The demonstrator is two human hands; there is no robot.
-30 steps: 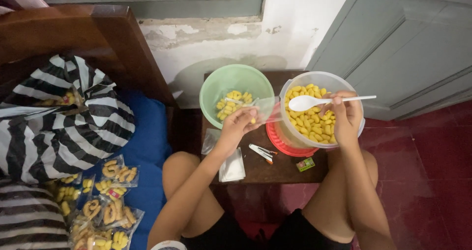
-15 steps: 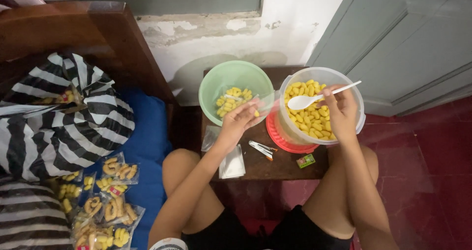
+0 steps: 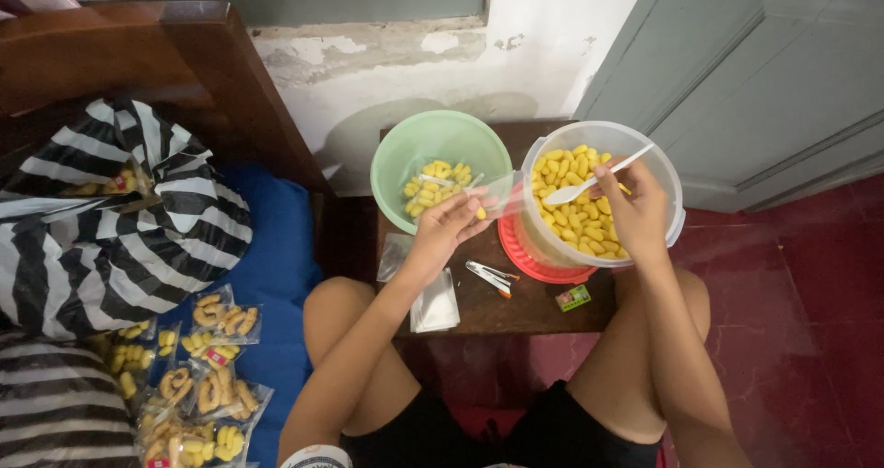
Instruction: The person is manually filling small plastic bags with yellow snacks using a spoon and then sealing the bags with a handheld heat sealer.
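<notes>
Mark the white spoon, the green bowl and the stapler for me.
white spoon point(image 3: 569, 192), head view, on the spoon's bowl over the yellow snacks.
green bowl point(image 3: 405, 146), head view, on its bare inner wall.
stapler point(image 3: 488, 277), head view, on the middle of its body.

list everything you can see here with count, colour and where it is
clear tub: 1, see-through, right on the stool, holds yellow snacks
yellow snacks: many, in both vessels
green bowl: 1, pale green, left on the stool
white spoon: 1, in the right hand, over the tub
small clear bag: 1, in the left hand, between bowl and tub
red lid: 1, under the tub
stapler: 1, white, on the stool
empty bags: small stack, clear, stool's front left
small box: 1, green, stool's front
wooden stool: 1, dark brown
filled snack bags: several, lower left
striped cloth: black and white, left
left hand: 1
right hand: 1
</notes>
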